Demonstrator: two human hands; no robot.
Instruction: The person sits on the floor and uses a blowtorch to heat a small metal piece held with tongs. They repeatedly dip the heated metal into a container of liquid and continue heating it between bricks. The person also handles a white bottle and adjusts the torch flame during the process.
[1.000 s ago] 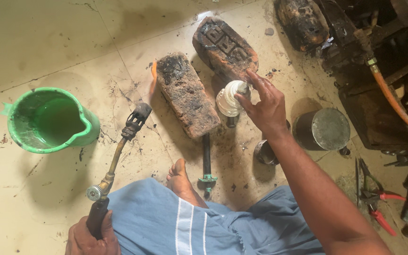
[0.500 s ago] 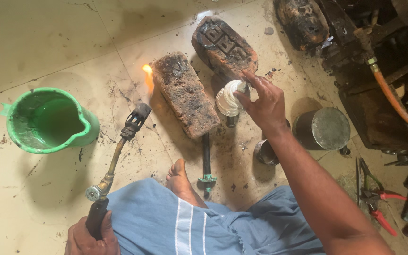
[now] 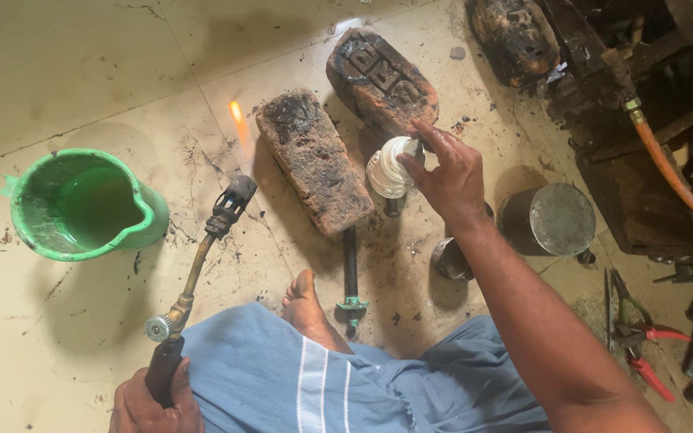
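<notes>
My left hand [image 3: 154, 401] grips the dark handle of a brass gas torch [image 3: 202, 265] at the bottom left. Its blackened nozzle points up toward a small orange flame [image 3: 236, 111] over the floor. My right hand [image 3: 447, 172] reaches forward with its fingertips on a white ribbed part [image 3: 389, 167] that stands between two sooty bricks. The nearer brick [image 3: 314, 160] lies lengthwise in the middle. The farther brick [image 3: 382, 76] lies behind the white part. A thin dark rod with a green fitting [image 3: 352, 277] runs from under the white part toward my bare foot [image 3: 306, 305].
A green plastic jug [image 3: 82, 208] holding water stands at the left. A round metal tin [image 3: 559, 218] and a smaller metal cup [image 3: 449, 258] sit right of my arm. Red-handled pliers [image 3: 643, 353], an orange hose [image 3: 667, 172] and dark clutter fill the right side.
The small flame by the nearer brick has shifted slightly and stands clear of the brick's left corner. My right hand has turned a little on the white part. The torch hand stays put.
</notes>
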